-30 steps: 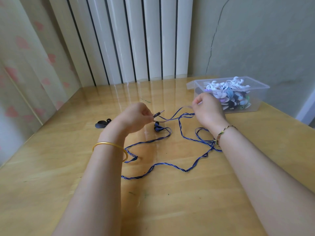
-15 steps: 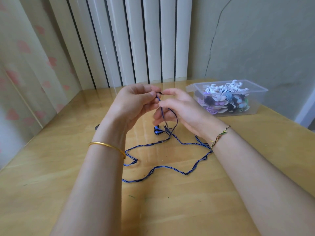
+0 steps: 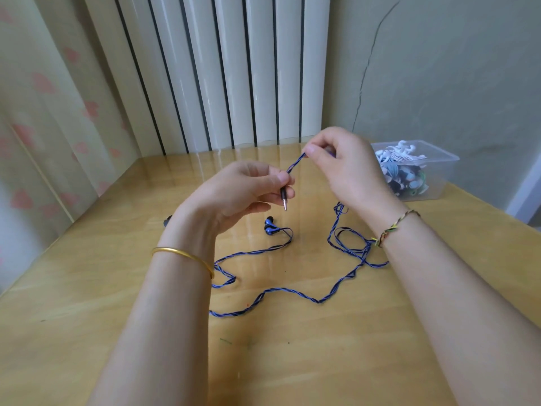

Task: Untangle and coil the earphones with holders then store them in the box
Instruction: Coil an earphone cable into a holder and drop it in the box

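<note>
The left hand (image 3: 243, 189) pinches the blue braided cable (image 3: 292, 294) just above its plug (image 3: 284, 199), which points down, while the right hand (image 3: 348, 168) grips the same cable a short way further along — a taut span runs between them. The rest sprawls loose on the wooden table (image 3: 292, 361), earbuds (image 3: 269, 225) lying near the left wrist, so coiling looks barely begun. The clear box (image 3: 433, 171) at the right already holds other bundled sets. A small dark object (image 3: 167, 221) behind the left wrist — perhaps a holder — is mostly hidden.
</note>
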`<state>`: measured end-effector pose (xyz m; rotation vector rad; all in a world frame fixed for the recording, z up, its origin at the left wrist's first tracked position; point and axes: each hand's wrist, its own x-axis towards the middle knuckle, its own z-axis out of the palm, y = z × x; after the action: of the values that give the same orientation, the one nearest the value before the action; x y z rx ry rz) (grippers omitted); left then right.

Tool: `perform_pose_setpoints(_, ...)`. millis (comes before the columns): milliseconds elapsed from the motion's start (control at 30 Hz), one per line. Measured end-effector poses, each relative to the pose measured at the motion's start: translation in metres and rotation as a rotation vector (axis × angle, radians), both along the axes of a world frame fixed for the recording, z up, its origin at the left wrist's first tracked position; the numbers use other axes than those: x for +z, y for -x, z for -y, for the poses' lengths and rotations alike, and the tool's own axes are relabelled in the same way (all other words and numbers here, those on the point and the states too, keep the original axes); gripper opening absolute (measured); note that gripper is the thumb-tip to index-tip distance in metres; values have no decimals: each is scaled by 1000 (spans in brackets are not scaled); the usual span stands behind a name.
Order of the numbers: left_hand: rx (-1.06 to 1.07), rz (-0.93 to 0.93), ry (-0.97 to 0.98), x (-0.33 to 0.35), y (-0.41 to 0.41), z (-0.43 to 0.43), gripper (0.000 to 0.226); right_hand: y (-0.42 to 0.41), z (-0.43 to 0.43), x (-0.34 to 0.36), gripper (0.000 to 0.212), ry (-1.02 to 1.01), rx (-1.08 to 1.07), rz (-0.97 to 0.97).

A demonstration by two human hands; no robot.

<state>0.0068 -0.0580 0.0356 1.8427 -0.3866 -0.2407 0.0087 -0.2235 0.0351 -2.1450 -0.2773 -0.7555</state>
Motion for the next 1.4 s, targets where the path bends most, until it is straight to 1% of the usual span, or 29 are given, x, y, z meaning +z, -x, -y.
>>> perform_pose_setpoints(67, -65, -79, 91, 0, 0, 0, 18, 0, 0, 0, 11, -30, 8, 49)
perform_pose_setpoints(167, -137, -165, 161, 1, 1, 1, 24, -2, 0, -1, 10, -103, 30, 92)
perform_pose_setpoints(267, -131, -227, 310, 4, 3, 4, 27, -7, 0, -5, 10, -171, 34, 57)
perform_pose_setpoints(333, -73, -254, 463, 9, 2, 7, 25, -8, 1, -9, 16, -189, 71, -47)
perform_pose_setpoints(433, 71, -298, 662, 14, 2, 11, 20, -2, 2, -13, 22, -173, 218, -300)
perform_pose_setpoints(500, 164, -299, 732, 13, 1, 13, 16, 3, 1, -13, 23, -131, 318, -424)
perform_pose_setpoints(567, 251, -262, 765, 10, -1, 16, 14, 7, 0, -10, 23, -63, 367, -505)
perform_pose_setpoints(633, 338, -156, 733, 5, -3, 20, 13, 11, 1, -6, 23, 8, 406, -565)
perform_pose_setpoints(700, 406, 18, 645, 1, -4, 23, 14, 16, 3, 0, 22, 71, 457, -613)
perform_pose_setpoints(767, 438, 209, 519, -3, -6, 25, 16, 22, 5, 7, 21, 122, 480, -620)
perform_pose_setpoints(833, 420, 393, 270, -6, -7, 26, 16, 25, 6, 15, 19, 130, 446, -539)
perform_pose_setpoints(900, 339, 486, -3, -7, -6, 27, 16, 25, 8, 20, 14, 134, 340, -389)
perform_pose_setpoints(933, 295, 477, -78, -7, -6, 27, 17, 24, 11, 21, 12, 154, 278, -317)
perform_pose_setpoints(967, 250, 432, -99, -6, -4, 27, 19, 21, 13, 21, 11, 178, 223, -259)
perform_pose_setpoints(1033, 156, 285, -45, -3, 0, 25, 25, 15, 18, 18, 11, 213, 126, -178)
perform_pose_setpoints(1100, 76, 148, -8, 0, 3, 23, 29, 10, 19, 14, 11, 206, 54, -114)
perform_pose_setpoints(1233, -16, 49, -24, 3, 4, 17, 31, 3, 13, 7, 11, 136, 27, -52)
perform_pose_setpoints(1300, -57, -18, 42, 3, 3, 14, 31, 2, 10, 3, 12, 51, 64, -59)
perform_pose_setpoints(1333, -76, -65, 107, 4, 3, 12, 30, 1, 9, 0, 12, -14, 88, -77)
perform_pose_setpoints(1400, -88, -173, 299, 6, 2, 12, 29, 0, 6, -6, 13, -177, 164, -172)
